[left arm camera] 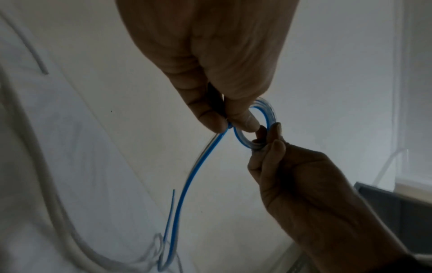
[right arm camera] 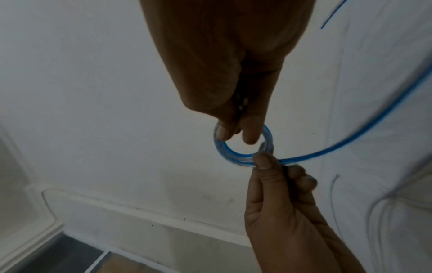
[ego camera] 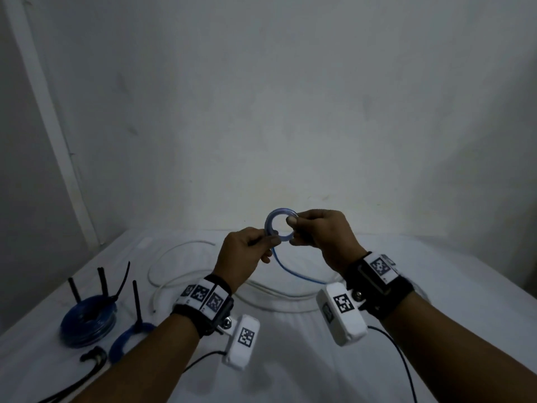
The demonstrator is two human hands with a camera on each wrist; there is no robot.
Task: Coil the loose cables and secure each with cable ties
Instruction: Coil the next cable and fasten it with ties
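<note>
Left hand: my left hand pinched the blue cable between thumb and forefinger at the near-left edge of its small coil, just where the free length left the ring.
Right hand: my right hand gripped the far-right side of the same coil, thumb on the outside and fingertips poking through the ring's opening.
Blue cable: I held it in the air above the bed, wound into a few tight turns; its loose tail hung from my left pinch down to the sheet, and a thin end lay close beside it there.
White cable: the white cable lay uncoiled in broad loops on the white sheet under my hands.
Finished coils: a large blue coil with black cable ties sticking upright sat at the near left, with a smaller tied blue coil just beside it.
Black cable: a black cable lay at the left near edge.
</note>
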